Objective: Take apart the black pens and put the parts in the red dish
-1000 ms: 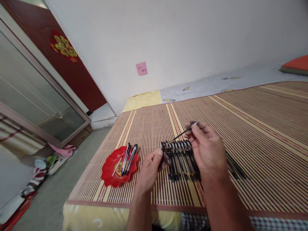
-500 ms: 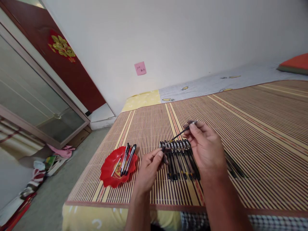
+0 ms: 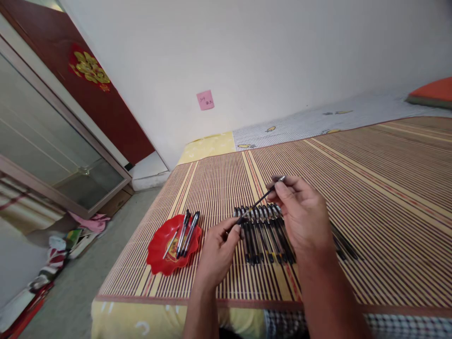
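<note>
Setting: a bed [image 3: 219, 143] covered by a striped bamboo mat [image 3: 370, 188], seen from above and behind the person's two hands.
Left hand: the left hand [image 3: 218, 252] is low over the mat, fingers curled, thumb and forefinger pressed together on the lower end of a thin pen refill [image 3: 254, 205].
Right hand: the right hand [image 3: 300, 216] is raised just beyond the left, its fingertips pinching the upper end of the same refill, near a small silvery tip.
Pen refill: a dark, slim rod held tilted in the air between both hands, above the mat.
Row of pens: black pens [image 3: 263, 230] lie side by side on the mat directly under the hands; the right hand and forearm cover part of the row.
More pens: a few dark pens [image 3: 344, 245] lie to the right, partly hidden behind the right wrist.
Red plate: a red plate [image 3: 160, 249] sits on the mat left of the hands, well apart from them, holding a few pens [image 3: 189, 228].
Wall: a pink sticky note [image 3: 205, 100] is stuck on the white wall.
Far corner: an orange cushion [image 3: 431, 92] rests at the far right.
</note>
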{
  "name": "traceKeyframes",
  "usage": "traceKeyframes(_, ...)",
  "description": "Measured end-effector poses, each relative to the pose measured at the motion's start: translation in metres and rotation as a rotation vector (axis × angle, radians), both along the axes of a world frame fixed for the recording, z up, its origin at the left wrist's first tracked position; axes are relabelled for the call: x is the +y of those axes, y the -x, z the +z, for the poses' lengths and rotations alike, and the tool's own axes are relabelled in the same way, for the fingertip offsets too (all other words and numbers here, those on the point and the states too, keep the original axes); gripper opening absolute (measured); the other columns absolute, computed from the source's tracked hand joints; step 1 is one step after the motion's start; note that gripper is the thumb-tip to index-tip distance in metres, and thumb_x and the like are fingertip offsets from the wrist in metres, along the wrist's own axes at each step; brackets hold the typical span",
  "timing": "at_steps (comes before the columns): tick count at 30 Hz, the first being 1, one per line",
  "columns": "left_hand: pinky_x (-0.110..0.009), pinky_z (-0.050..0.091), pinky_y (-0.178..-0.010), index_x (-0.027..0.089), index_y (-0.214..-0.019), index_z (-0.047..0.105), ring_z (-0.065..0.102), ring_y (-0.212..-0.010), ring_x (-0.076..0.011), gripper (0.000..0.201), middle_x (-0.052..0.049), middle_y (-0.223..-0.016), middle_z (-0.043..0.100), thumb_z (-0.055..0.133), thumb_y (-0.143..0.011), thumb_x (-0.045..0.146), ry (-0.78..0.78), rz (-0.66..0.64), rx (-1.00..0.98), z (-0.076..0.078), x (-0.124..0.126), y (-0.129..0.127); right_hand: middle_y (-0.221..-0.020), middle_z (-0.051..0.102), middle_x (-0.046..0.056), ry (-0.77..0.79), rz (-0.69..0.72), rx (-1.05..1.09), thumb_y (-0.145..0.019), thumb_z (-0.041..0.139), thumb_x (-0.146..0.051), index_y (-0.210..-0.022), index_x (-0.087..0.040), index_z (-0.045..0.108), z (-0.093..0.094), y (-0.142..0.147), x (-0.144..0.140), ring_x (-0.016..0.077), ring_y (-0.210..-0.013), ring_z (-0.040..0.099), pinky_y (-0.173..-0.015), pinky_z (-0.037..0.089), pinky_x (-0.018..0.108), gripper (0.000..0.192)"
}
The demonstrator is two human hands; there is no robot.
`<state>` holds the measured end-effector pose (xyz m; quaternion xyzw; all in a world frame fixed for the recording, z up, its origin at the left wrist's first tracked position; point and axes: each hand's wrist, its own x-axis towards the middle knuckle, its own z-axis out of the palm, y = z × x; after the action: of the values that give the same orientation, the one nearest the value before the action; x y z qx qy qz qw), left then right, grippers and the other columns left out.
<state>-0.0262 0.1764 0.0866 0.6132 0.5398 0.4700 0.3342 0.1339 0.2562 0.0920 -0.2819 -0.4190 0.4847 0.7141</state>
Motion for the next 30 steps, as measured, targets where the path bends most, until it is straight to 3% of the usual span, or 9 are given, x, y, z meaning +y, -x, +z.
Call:
traceKeyframes(8, -0.025, 0.044, -0.071, 0.019, -0.104, 0.066, 0.055, -0.077, -0.0151, 0.016, 0.0, -0.081, 0.06, 0.057, -0.094, 0.028, -0.003, 0.023, -0.036, 0.0, -0.005, 0.003, -0.094, 0.072, 0.002, -0.024, 0.048, -0.055, -0.088, 0.068, -0.029, -0.099, -0.023, 0.07, -0.002, -0.001, 0.0, 0.0116, -0.07, 0.063, -0.066, 0.053, 0.027, 0.013)
traceKeyframes(14, -0.023, 0.043, -0.066, 0.018, -0.093, 0.061, 0.053, -0.07, -0.0129, 0.014, 0.001, -0.075, 0.058, 0.059, -0.094, 0.032, 0.043, -0.012, -0.139, 0.006, -0.007, 0.0, -0.086, 0.073, 0.002, 0.008, 0.226, -0.125, -0.085, 0.069, -0.029, -0.094, -0.021, 0.072, 0.001, 0.004, -0.002, 0.0119, -0.07, 0.063, -0.067, 0.052, 0.026, 0.012)
traceKeyframes(22, -0.017, 0.035, -0.053, 0.015, -0.101, 0.061, 0.05, -0.059, -0.0075, 0.018, -0.001, -0.073, 0.063, 0.067, -0.09, 0.027, 0.127, -0.097, -0.595, -0.006, -0.002, 0.002, -0.089, 0.076, 0.003, -0.045, 0.5, -0.332, -0.082, 0.07, -0.028, -0.098, -0.024, 0.076, 0.005, 0.006, -0.009, 0.0178, -0.087, 0.07, -0.081, 0.055, 0.033, 0.018)
traceKeyframes(30, -0.017, 0.037, -0.051, 0.011, -0.094, 0.068, 0.052, -0.061, -0.0079, 0.024, -0.006, -0.081, 0.067, 0.079, -0.076, 0.021, 0.132, -0.042, -0.841, 0.001, 0.0, 0.001, -0.1, 0.078, 0.005, -0.038, 0.48, -0.384, -0.086, 0.064, -0.028, -0.102, -0.024, 0.077, 0.005, 0.007, -0.006, 0.0215, -0.097, 0.071, -0.094, 0.053, 0.041, 0.021)
